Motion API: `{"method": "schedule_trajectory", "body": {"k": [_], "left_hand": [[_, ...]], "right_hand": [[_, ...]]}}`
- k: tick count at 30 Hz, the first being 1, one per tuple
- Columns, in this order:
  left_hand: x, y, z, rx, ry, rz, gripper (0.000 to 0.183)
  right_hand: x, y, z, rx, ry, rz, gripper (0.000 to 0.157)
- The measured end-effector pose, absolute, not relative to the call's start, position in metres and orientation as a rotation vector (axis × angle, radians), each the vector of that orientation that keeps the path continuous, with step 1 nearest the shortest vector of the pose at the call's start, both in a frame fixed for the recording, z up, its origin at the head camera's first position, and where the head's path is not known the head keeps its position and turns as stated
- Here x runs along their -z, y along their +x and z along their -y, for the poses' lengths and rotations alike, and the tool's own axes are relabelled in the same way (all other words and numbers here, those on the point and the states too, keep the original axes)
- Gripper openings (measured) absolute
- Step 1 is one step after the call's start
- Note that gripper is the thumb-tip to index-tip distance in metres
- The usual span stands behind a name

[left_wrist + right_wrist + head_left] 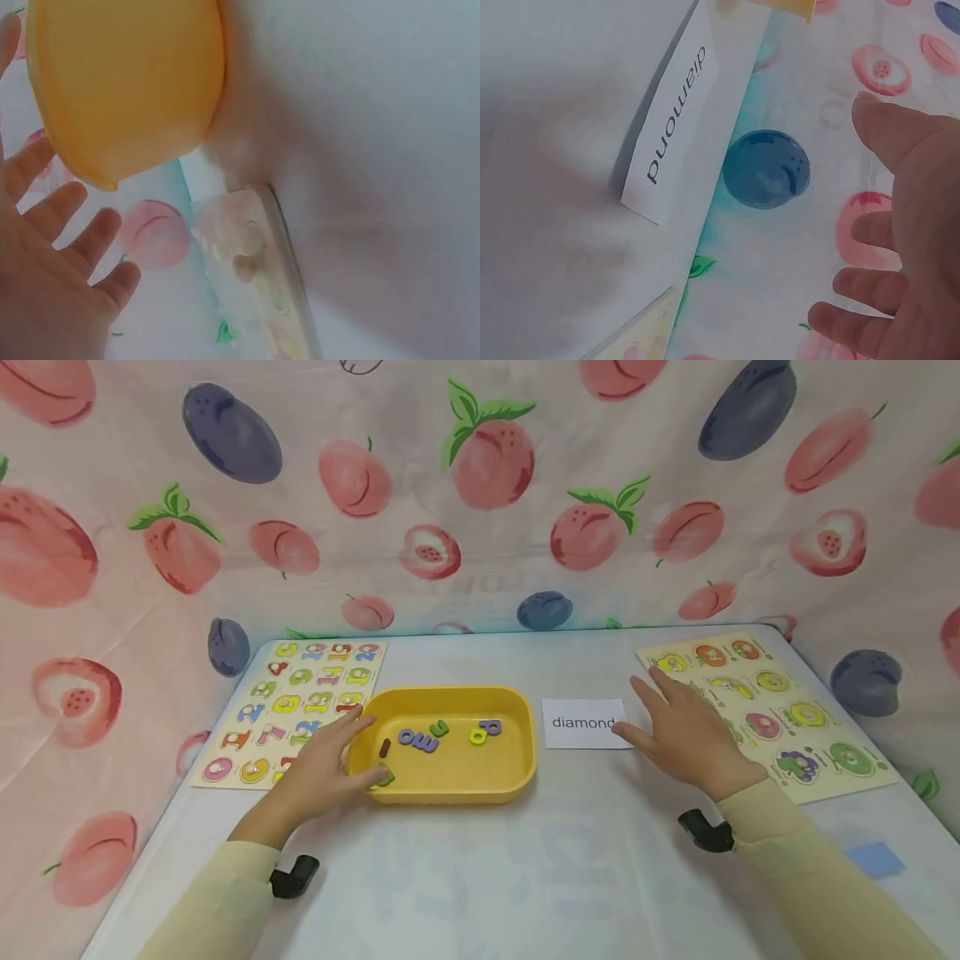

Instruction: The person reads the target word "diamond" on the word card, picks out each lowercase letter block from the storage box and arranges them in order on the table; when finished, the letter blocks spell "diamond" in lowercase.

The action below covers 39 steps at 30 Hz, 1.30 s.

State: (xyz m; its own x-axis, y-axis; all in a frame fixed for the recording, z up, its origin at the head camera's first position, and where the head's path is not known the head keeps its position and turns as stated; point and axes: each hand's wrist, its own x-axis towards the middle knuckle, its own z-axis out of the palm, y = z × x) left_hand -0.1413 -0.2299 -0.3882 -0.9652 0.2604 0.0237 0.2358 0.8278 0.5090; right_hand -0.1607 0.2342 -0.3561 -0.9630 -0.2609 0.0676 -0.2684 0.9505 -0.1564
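My left hand (318,777) is at the left end of a yellow plastic tray (450,797), fingers spread by its rim and thumb over the near corner. Inside the tray lie small letter pieces: a purple o (406,737), a purple m (426,743), a green n or u (439,728), a yellow letter (477,737), a purple d (491,727) and a brown bar (385,747). The thumb partly covers a green piece (385,774). Over the right edge of a white card (581,735) reading "diamond", my right hand (690,739) hovers with fingers spread and nothing held.
A number puzzle board (247,739) lies at the left, partly behind my left hand. On the right is a fruit and vegetable puzzle board (821,739). A blue slip (876,859) sits near the right sleeve. A fruit-print cloth (480,568) hangs behind the table.
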Motion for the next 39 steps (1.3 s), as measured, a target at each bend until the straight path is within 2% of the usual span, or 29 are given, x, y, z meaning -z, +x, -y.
{"method": "schedule_trajectory", "body": {"k": [39], "left_hand": [[0.395,-0.129,0.236,-0.841,0.206,-2.905,0.081]], "right_hand": [[0.372,-0.160,-0.224,-0.310,0.470,3.076,0.075]]}}
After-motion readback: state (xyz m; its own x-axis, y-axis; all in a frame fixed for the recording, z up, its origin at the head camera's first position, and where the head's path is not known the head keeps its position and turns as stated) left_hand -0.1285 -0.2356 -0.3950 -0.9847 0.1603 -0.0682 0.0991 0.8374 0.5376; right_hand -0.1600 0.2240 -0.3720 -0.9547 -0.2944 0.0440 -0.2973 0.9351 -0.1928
